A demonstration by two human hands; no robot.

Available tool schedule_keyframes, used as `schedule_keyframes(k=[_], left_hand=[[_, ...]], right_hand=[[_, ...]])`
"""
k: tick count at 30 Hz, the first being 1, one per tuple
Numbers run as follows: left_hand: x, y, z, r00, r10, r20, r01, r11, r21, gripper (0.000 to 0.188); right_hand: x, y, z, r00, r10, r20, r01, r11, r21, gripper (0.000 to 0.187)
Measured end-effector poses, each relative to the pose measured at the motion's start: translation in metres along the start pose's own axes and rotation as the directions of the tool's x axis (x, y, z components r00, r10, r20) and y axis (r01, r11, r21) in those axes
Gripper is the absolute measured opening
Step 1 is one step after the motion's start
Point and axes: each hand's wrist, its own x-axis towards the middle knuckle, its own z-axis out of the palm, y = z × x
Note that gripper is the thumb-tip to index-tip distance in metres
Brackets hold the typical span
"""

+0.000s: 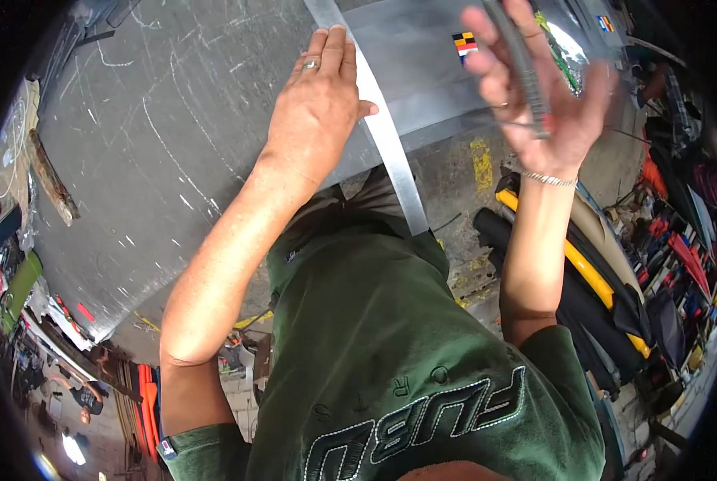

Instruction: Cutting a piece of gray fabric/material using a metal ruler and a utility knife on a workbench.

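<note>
My left hand [318, 104] lies flat on a long metal ruler [390, 148], fingers together and thumb out to the right. The silvery strip runs from the far edge of the view down past the table's near edge. Under and right of it lies a clear, smooth sheet [431, 68] on the scratched grey tabletop [174, 112]. My right hand [555, 112] is raised over the sheet's right part, palm up with fingers spread and blurred by motion. Across its palm lies a long, dark grey ribbed tool [523, 68] with a red spot near its lower end; its exact kind is unclear.
Rolls of black and yellow material [587, 272] lie to the right beside a cluttered heap [679, 264]. At the left table edge are a worn stick [51, 176] and plastic scraps. Orange upright pieces [147, 405] stand at lower left, with another person [86, 398] farther off.
</note>
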Motion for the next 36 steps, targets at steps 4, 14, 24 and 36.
schedule_keyframes(k=[4,14,24,36], left_hand=[[0.002,0.003,0.000,1.000,-0.006,0.019,0.006,1.000,0.022,0.082],[0.000,0.003,-0.001,0.999,-0.027,-0.020,0.026,0.996,-0.081,0.081],[0.001,0.006,-0.005,0.997,-0.065,0.046,0.067,0.997,-0.044,0.081],[-0.001,0.004,-0.001,0.998,-0.062,-0.034,0.059,0.996,-0.066,0.079]], right_hand=[[0.004,-0.026,-0.025,0.983,-0.089,0.160,0.140,0.931,-0.337,0.112],[0.115,-0.002,-0.017,0.778,-0.404,0.482,0.561,0.099,-0.822,0.031],[0.193,0.075,-0.045,0.995,-0.054,0.079,0.095,0.628,-0.772,0.061],[0.200,0.086,-0.055,0.995,-0.092,0.044,0.093,0.643,-0.761,0.059]])
